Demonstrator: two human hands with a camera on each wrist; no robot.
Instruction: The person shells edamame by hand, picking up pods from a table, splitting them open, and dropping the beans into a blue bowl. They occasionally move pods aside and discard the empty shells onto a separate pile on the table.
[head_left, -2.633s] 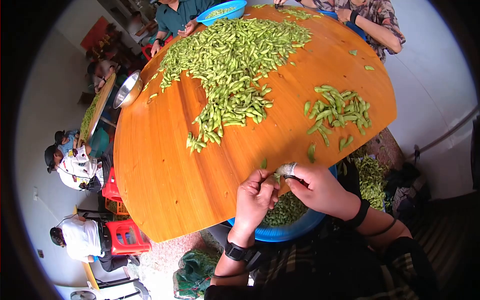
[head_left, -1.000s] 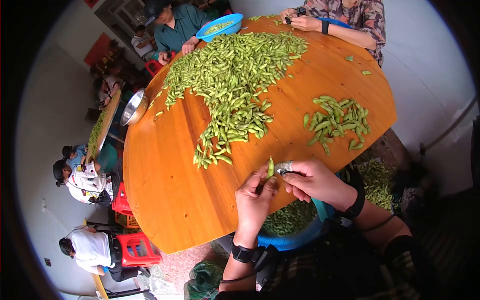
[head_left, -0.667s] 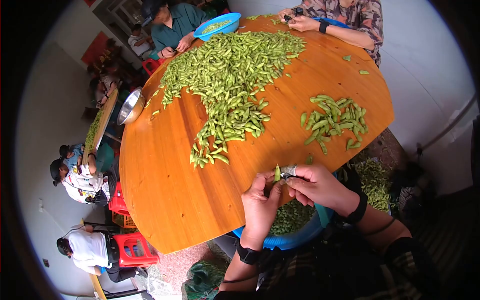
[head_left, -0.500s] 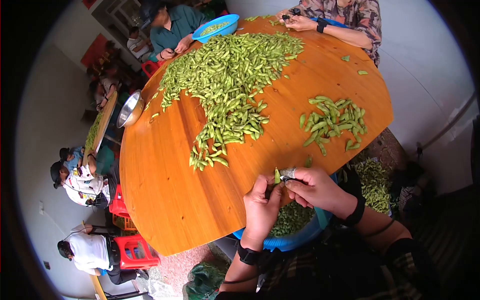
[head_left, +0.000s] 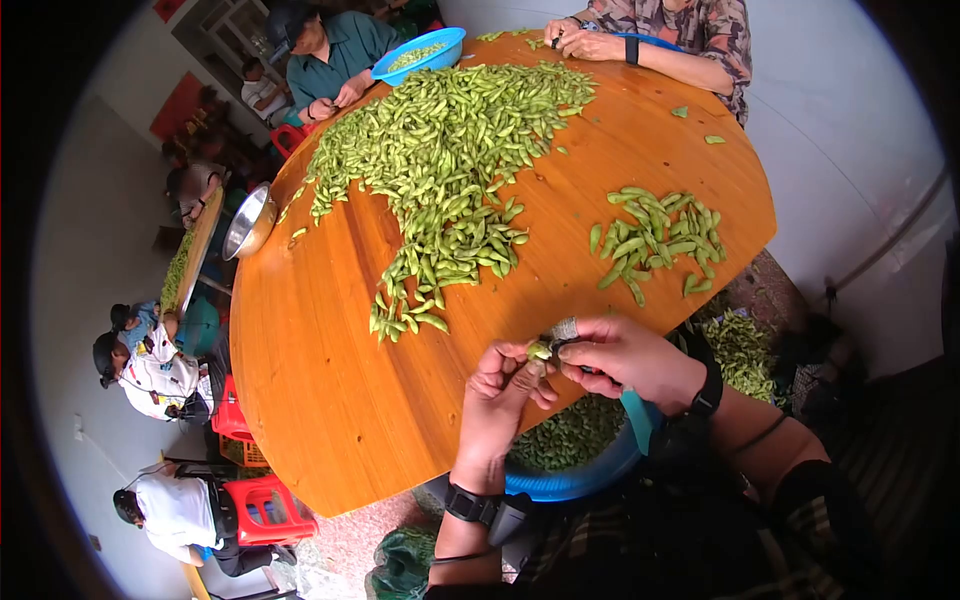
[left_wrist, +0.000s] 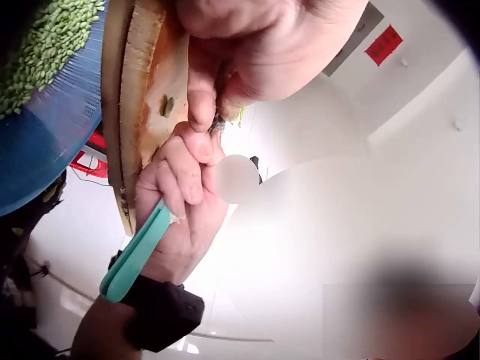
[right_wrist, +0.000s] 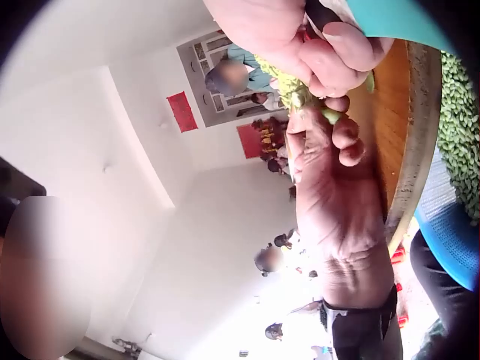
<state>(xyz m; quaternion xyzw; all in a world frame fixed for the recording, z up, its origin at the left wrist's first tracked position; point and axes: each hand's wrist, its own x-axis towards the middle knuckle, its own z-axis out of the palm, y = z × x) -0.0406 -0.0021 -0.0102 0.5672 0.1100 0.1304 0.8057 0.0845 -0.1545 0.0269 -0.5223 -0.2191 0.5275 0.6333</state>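
Observation:
My left hand [head_left: 497, 395] pinches a green soybean pod [head_left: 540, 351] between thumb and fingers, over the near table edge. Close against it, my right hand [head_left: 630, 360] curls round a small tool with a teal handle [head_left: 637, 420]; its working end is hidden at the pod. Grey wrapping [head_left: 565, 330] covers a fingertip of the right hand. In the left wrist view the teal handle [left_wrist: 135, 255] sticks out below the curled fingers. Just below both hands is a blue basin [head_left: 565, 488] of shelled green beans [head_left: 567, 435].
A large pod heap [head_left: 445, 150] covers the middle of the wooden table [head_left: 330, 400], with a smaller pile [head_left: 665, 240] at right. A steel bowl [head_left: 250, 222] and a blue bowl [head_left: 420, 58] stand at the far edge. Other people sit around. More pods [head_left: 740, 350] lie below at right.
A leaf-like green bit in the hands gave way to a pod, which stood upright and now lies lower between the fingertips. Both hands shifted slightly left and the teal handle shows more.

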